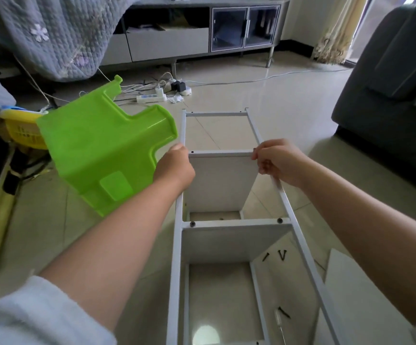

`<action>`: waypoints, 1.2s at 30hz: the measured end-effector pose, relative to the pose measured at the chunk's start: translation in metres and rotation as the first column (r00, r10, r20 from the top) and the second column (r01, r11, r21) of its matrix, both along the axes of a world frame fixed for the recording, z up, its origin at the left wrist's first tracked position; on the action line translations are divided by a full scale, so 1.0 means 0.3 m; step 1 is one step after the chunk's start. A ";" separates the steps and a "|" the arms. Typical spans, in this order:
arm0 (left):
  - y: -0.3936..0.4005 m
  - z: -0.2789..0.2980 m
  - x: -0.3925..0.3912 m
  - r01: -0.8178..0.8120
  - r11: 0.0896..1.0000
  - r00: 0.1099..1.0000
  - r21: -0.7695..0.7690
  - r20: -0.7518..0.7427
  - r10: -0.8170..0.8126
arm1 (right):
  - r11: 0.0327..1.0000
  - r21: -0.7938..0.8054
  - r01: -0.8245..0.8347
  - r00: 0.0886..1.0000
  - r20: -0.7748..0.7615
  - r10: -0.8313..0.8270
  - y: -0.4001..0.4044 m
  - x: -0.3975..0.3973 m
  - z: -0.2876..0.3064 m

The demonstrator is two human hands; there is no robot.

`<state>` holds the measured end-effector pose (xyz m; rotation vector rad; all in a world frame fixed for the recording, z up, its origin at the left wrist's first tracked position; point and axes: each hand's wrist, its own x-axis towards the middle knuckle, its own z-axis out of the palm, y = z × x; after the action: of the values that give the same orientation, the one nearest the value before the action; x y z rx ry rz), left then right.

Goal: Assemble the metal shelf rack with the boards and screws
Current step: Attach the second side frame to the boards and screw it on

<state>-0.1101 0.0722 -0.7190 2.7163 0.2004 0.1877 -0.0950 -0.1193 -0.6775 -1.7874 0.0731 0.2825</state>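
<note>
The rack runs off the bottom edge; the left hand hides its own fingers.

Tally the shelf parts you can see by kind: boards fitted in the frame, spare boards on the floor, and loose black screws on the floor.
Fitted boards: 2
Spare boards: 1
Loose black screws: 4
Total: 7

The rack frame lies on the floor, running away from the person. Two boards stand in it, the far board behind the near board. The left hand and right hand sit at the far board's two ends. A stool lies left of the frame. Loose screws lie on the floor beneath the frame's right rail. A power strip lies beyond the frame.
</note>
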 end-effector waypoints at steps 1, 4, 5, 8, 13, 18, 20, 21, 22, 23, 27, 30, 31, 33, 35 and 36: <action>-0.001 0.000 0.004 -0.001 1.000 1.000 0.025 -0.009 0.001 | 0.999 -0.033 -0.012 1.000 0.018 0.012 0.000 -0.001 -0.005; 0.000 -0.003 0.011 -0.012 0.998 1.000 0.069 -0.016 0.013 | 0.970 -0.232 -0.075 0.990 0.101 0.101 0.017 -0.008 -0.003; -0.002 -0.005 0.013 -0.014 0.997 1.000 0.074 -0.012 0.015 | 0.958 -0.273 -0.085 0.982 0.140 0.127 0.020 -0.013 -0.006; 0.004 -0.004 0.012 -0.002 0.998 1.000 0.059 -0.023 0.003 | 0.944 -0.322 -0.069 0.961 0.233 0.149 0.004 -0.040 -0.023; 0.004 0.021 -0.009 0.070 0.998 0.991 0.005 -0.115 -0.069 | 0.899 -0.432 -0.070 0.912 0.337 0.233 -0.036 -0.074 -0.040; -0.034 0.029 -0.099 0.045 0.997 0.988 -0.056 -0.145 -0.053 | 0.858 -0.513 0.001 0.876 0.415 0.247 -0.063 -0.091 -0.038; -0.042 0.029 -0.136 0.035 0.994 0.985 -0.103 -0.162 -0.052 | 0.786 -0.618 -0.032 0.865 0.376 0.331 -0.082 -0.100 -0.041; -0.040 0.027 -0.151 0.031 0.991 0.983 -0.134 -0.173 -0.054 | 0.737 -0.674 -0.054 0.857 0.348 0.381 -0.088 -0.106 -0.042; -0.034 0.025 -0.163 0.025 0.985 0.984 -0.170 -0.171 -0.054 | 0.687 -0.723 -0.066 0.846 0.325 0.423 -0.089 -0.112 -0.043; -0.025 0.025 -0.177 0.011 0.980 0.985 -0.197 -0.165 -0.044 | 0.641 -0.764 -0.065 0.836 0.309 0.454 -0.086 -0.118 -0.043; 0.042 0.037 -0.206 0.003 0.973 0.994 -0.232 -0.104 -0.028 | 0.469 -0.882 -0.052 0.809 0.238 0.538 -0.027 -0.142 -0.034; 0.096 0.030 -0.219 0.015 0.992 0.990 -0.122 -0.135 -0.031 | 0.382 -0.916 -0.121 0.780 0.150 0.607 0.061 -0.161 -0.033; 0.111 0.025 -0.226 0.021 0.996 0.988 -0.086 -0.152 -0.034 | 0.371 -0.917 -0.148 0.768 0.130 0.627 0.094 -0.163 -0.035; 0.128 0.029 -0.237 0.027 1.000 0.980 -0.014 -0.198 -0.030 | 0.365 -0.912 -0.186 0.747 0.110 0.656 0.146 -0.158 -0.037; 0.130 0.060 -0.234 0.040 0.996 0.964 0.080 -0.267 -0.017 | 0.377 -0.900 -0.219 0.743 0.097 0.663 0.168 -0.152 -0.033; 0.132 0.084 -0.233 0.037 0.991 0.953 0.126 -0.302 0.003 | 0.377 -0.895 -0.240 0.736 0.086 0.672 0.177 -0.150 -0.026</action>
<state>-0.1801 0.1119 -0.6938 2.8653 0.2594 -0.2312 -0.1400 -0.0663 -0.6852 -2.8287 -0.8203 0.2499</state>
